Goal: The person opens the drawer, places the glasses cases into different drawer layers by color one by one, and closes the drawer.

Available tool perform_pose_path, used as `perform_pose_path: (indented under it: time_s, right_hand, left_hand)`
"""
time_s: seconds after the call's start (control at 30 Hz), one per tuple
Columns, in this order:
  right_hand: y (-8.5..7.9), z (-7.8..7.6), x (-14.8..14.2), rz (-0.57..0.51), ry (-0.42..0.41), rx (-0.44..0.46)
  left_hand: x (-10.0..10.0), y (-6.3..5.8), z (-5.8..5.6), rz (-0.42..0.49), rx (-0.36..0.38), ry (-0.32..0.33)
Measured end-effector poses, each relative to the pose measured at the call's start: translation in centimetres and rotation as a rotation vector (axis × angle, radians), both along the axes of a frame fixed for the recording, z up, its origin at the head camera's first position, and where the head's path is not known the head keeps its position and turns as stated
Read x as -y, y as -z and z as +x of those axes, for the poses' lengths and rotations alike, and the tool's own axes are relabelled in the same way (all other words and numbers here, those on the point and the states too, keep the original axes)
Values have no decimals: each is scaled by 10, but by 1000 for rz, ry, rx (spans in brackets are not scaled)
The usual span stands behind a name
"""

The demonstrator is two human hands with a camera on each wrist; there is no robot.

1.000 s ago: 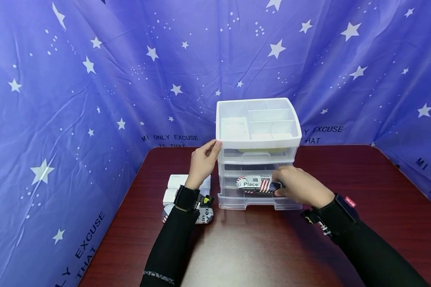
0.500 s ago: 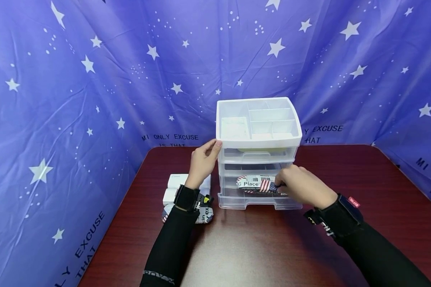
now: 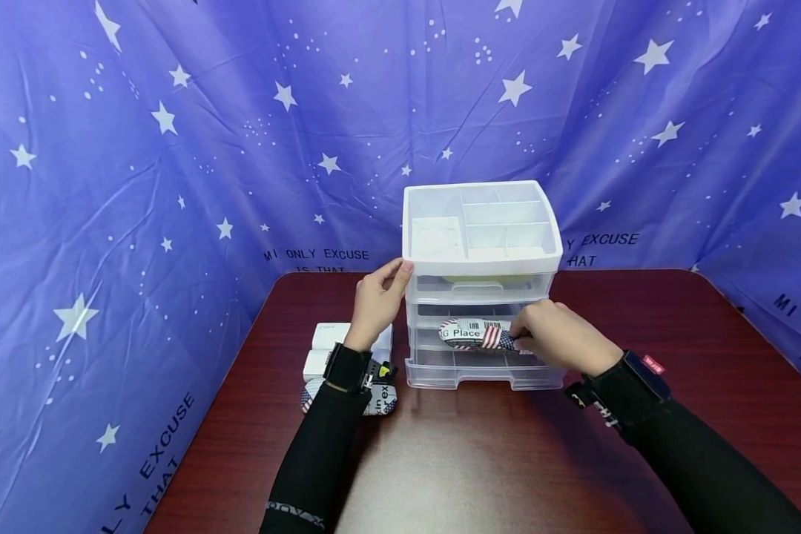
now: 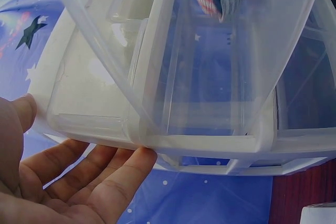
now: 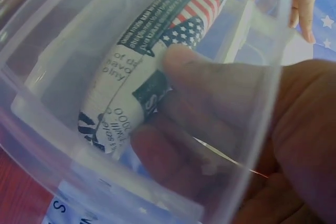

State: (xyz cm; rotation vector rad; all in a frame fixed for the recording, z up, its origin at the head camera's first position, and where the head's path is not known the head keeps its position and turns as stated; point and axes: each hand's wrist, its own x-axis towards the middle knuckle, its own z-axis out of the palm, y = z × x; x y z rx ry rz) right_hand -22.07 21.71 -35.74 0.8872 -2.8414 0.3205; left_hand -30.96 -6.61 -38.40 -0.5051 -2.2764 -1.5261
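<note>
My right hand (image 3: pixel 567 337) pinches one end of a glasses case (image 3: pixel 474 334) printed with newsprint and US flags. The case lies sideways over a pulled-out clear lower drawer (image 3: pixel 434 377), with bare drawer floor showing below it. Through the drawer's clear wall, the right wrist view has thumb and fingers on either side of the case (image 5: pixel 113 93). With my left hand (image 3: pixel 377 300) I grip the upper left corner of the white drawer unit (image 3: pixel 549 263). Thumb and fingertips sit at its frame (image 4: pixel 142 142) in the left wrist view.
Left of the unit, a second glasses case (image 3: pixel 380 400) with similar print lies partly under my left forearm. White boxes (image 3: pixel 330 337) stand behind it. The unit's top tray (image 3: pixel 437 237) has compartments. A star-patterned curtain (image 3: pixel 347 119) hangs behind the reddish-brown table (image 3: pixel 467 467).
My right hand shifted its hold slightly right along the case, then raised the case a little above the drawer floor. My left hand stays at the unit's corner.
</note>
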Motion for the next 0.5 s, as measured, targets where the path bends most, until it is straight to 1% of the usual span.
perform_pose_path:
  time_s: [0.17, 0.3, 0.5]
  right_hand:
    - [0, -6, 0, -6, 3, -13]
    - [-1, -9, 0, -13, 10, 8]
    - [-2, -13, -1, 7, 10, 30]
  left_hand:
    - [0, 0, 0, 9, 6, 7]
    - [0, 0, -1, 17, 9, 17]
    - [0, 0, -2, 20, 10, 20]
